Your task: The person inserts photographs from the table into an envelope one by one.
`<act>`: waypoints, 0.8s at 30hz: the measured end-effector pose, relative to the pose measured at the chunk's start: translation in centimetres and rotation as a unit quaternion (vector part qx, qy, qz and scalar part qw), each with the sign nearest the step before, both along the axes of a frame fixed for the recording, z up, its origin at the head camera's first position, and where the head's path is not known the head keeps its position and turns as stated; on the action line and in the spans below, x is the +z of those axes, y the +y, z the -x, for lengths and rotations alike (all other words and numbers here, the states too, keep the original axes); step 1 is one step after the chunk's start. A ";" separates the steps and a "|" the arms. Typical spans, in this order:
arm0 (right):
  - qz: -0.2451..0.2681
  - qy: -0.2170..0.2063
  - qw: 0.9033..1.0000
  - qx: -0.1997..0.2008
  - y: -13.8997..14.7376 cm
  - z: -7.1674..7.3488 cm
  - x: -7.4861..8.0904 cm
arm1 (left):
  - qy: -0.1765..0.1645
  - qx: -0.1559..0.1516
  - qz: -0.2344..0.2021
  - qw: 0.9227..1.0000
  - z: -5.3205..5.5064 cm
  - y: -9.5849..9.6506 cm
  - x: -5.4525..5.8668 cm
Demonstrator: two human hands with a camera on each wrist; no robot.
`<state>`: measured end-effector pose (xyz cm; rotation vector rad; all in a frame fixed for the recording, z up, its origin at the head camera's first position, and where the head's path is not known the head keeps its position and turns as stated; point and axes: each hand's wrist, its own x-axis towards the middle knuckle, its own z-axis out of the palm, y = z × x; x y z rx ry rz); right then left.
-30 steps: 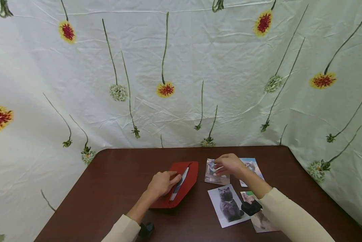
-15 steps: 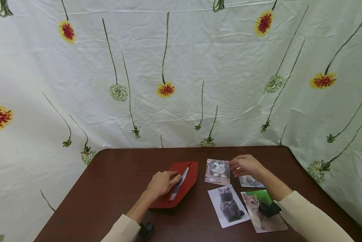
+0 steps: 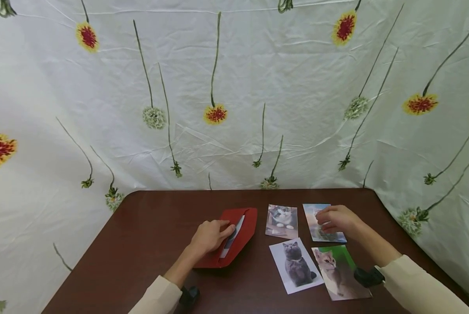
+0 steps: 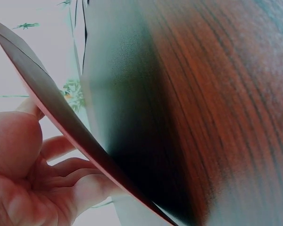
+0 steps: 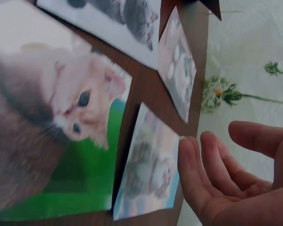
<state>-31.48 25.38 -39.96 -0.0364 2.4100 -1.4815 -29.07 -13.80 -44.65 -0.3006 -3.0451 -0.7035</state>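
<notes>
My left hand (image 3: 211, 237) holds a red envelope (image 3: 247, 235) left of the pictures, with thumb and fingers at its opening. A pale-edged card (image 3: 227, 247) shows inside the envelope. In the left wrist view the red envelope (image 4: 80, 141) stands edge-on past my fingers. My right hand (image 3: 338, 218) hovers over the back right cat picture (image 3: 328, 236), fingers loosely bent and nothing between them. In the right wrist view the fingertips of my right hand (image 5: 226, 174) are beside that blue-edged picture (image 5: 148, 169), partly over its edge.
Three more cat pictures lie on the brown table (image 3: 160, 226): a grey-and-white cat (image 3: 282, 221) at the back, a grey cat on white (image 3: 296, 266) in front, and a kitten with green (image 3: 338, 274) at front right. A flowered cloth (image 3: 242, 78) hangs behind.
My right hand has moved rightward from above the grey-and-white cat picture to above the back right one. My left hand and the envelope stay put.
</notes>
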 end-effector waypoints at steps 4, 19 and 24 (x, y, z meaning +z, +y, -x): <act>-0.011 -0.002 1.000 -0.008 1.1 -0.2 -0.4 | -0.004 0.000 0.003 1.000 0.1 0.0 0.1; -0.044 -0.015 0.999 -0.011 4.8 -0.9 -1.3 | -0.013 0.007 0.001 1.000 0.1 0.2 0.2; -0.051 -0.020 0.998 -0.011 5.7 -1.1 -1.6 | -0.014 0.006 0.002 1.000 0.2 0.3 0.3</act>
